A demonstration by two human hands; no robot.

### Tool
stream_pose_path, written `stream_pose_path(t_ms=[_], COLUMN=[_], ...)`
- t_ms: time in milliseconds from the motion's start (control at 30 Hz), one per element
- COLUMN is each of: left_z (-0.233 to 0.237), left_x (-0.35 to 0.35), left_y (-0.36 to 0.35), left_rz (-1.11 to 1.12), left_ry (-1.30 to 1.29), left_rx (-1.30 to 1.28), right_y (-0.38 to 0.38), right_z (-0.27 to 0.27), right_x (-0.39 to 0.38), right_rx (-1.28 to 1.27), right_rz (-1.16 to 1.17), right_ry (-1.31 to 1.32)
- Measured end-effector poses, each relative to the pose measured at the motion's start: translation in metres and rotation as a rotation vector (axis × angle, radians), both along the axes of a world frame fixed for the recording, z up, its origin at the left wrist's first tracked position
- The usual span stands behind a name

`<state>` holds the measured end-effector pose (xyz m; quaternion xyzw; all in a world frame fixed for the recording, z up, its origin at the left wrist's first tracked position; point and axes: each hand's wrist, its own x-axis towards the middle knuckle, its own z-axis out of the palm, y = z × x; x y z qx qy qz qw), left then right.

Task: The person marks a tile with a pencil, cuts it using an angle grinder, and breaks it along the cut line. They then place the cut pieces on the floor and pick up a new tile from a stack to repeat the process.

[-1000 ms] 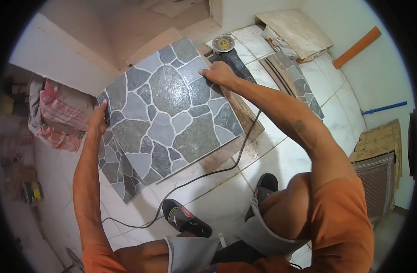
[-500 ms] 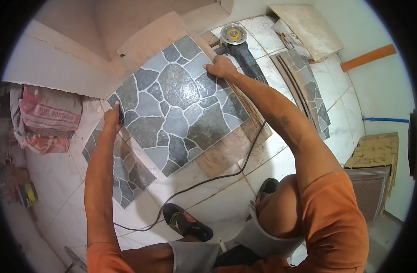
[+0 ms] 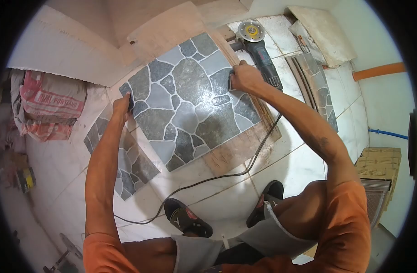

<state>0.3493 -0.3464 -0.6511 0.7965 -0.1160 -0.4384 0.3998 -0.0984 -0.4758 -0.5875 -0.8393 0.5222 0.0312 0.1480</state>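
Note:
A large tile (image 3: 185,98) with a grey stone pattern and pale joint lines lies face up in front of me. My left hand (image 3: 122,107) is closed on its left corner, thumb on top. My right hand (image 3: 246,77) grips the opposite, right edge; its fingertips are partly hidden. Beneath the tile, layered brown edges and a dusty brown board (image 3: 236,152) stick out. Just beyond my right hand lies an angle grinder (image 3: 263,59) with a yellow-centred disc (image 3: 251,31). Its black cord (image 3: 208,181) runs across the floor near my feet.
Cut tile pieces lie on the left (image 3: 138,166) and right (image 3: 320,82). Cement bags (image 3: 54,102) sit at far left. A brown slab (image 3: 322,34) leans at the back right, near an orange pipe (image 3: 379,71). Cardboard (image 3: 379,166) stands at right.
The whole view has shifted, with the tile and grinder appearing further right. My right hand has slid nearer along the tile's edge. My right foot shows more fully.

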Motion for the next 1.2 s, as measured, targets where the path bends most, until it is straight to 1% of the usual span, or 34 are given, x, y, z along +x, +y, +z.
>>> stream_pose_path(t_ms=[33,133,233,267,300,333,400,467,500,533,567,667,767,900,933,967,1067,1100,1200], left_z=[0.006,0.024,0.046,0.039,0.016,-0.002,-0.014,-0.042,-0.031,-0.009,0.003,0.001,-0.024,-0.006,-0.006,-0.006,-0.024,-0.021,-0.008], left_x=[0.000,-0.008,-0.041,-0.037,-0.030,-0.028,-0.062,-0.090,-0.109,-0.128,-0.137,-0.133,-0.116,-0.104,-0.101,-0.099,-0.088,-0.089,-0.093], left_y=[0.004,0.014,0.035,0.047,0.062,0.078,0.112,0.145,0.147,0.146,0.147,0.148,0.148,0.141,0.140,0.139,0.138,0.137,0.136], left_rz=[-0.044,-0.119,-0.057,-0.095,-0.134,-0.170,-0.160,-0.177,-0.187,-0.196,-0.204,-0.223,-0.188,-0.150,-0.156,-0.163,-0.170,-0.170,-0.210], left_ry=[-0.026,0.034,0.050,0.079,0.113,0.148,0.118,0.182,0.169,0.156,0.142,0.104,0.032,0.063,0.048,0.034,0.036,0.041,0.041], left_rx=[0.019,0.049,0.045,0.069,0.097,0.123,0.216,0.255,0.282,0.309,0.335,0.350,0.321,0.282,0.294,0.306,0.284,0.270,0.315], right_y=[-0.002,-0.013,0.005,0.013,0.026,0.034,0.047,0.055,0.057,0.059,0.059,0.060,0.069,0.077,0.083,0.091,0.103,0.107,0.111], right_z=[-0.004,0.003,-0.005,-0.021,-0.013,-0.014,-0.017,-0.013,-0.014,-0.017,-0.022,-0.022,-0.017,-0.025,-0.016,-0.006,-0.016,-0.016,-0.033], right_x=[-0.009,-0.042,-0.079,-0.092,-0.098,-0.103,-0.112,-0.110,-0.110,-0.109,-0.106,-0.102,-0.102,-0.093,-0.083,-0.078,-0.067,-0.064,-0.068], right_rx=[-0.048,-0.003,0.115,0.146,0.232,0.303,0.441,0.482,0.503,0.525,0.499,0.483,0.512,0.592,0.625,0.587,0.492,0.439,0.377], right_rz=[0.013,-0.038,0.067,0.022,0.049,0.018,-0.043,-0.097,-0.123,-0.148,-0.174,-0.123,-0.121,-0.088,-0.081,-0.028,0.180,0.204,0.092], right_ry=[-0.105,-0.066,0.087,0.043,0.056,0.042,0.016,-0.007,-0.016,-0.026,0.017,0.053,0.025,0.005,0.004,0.021,0.077,0.110,0.042])
